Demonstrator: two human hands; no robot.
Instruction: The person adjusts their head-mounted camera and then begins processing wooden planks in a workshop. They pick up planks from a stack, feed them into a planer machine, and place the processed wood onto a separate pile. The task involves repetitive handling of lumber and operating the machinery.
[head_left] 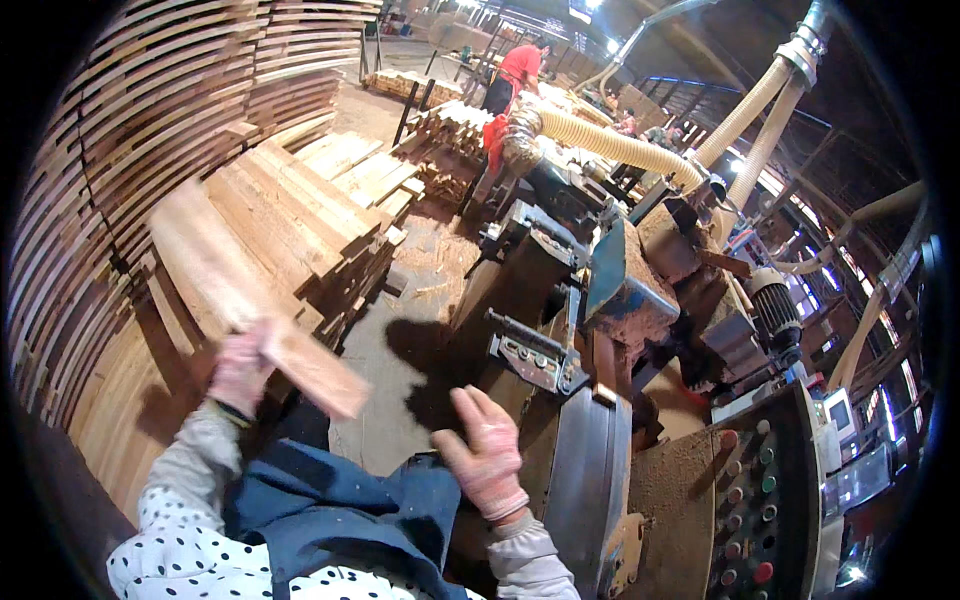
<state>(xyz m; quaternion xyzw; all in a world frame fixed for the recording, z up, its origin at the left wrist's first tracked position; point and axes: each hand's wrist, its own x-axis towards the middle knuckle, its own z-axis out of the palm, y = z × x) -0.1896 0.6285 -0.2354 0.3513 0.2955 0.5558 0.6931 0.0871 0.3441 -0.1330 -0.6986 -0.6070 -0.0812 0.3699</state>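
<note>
My left hand (pixel 243 368), in a pinkish work glove, is closed around a long wooden board (pixel 315 372). The board slants from the stack at the upper left down towards my waist, and its far part is smeared by motion. In a matching glove, my right hand (pixel 487 455) is raised with its fingers apart and nothing in it. It is nearest to the metal infeed table (pixel 590 475) of a woodworking machine. Another wooden piece (pixel 604 372) lies along that machine's guide. Behind the held board, flat planks (pixel 290 205) are piled up.
Tall layers of stacked boards (pixel 190 100) rise at the left. A control panel (pixel 745 510) with round buttons is at the lower right. Ribbed dust hoses (pixel 620 150) run above the sawdust-covered machine (pixel 630 290). A person in red (pixel 520 65) stands farther back.
</note>
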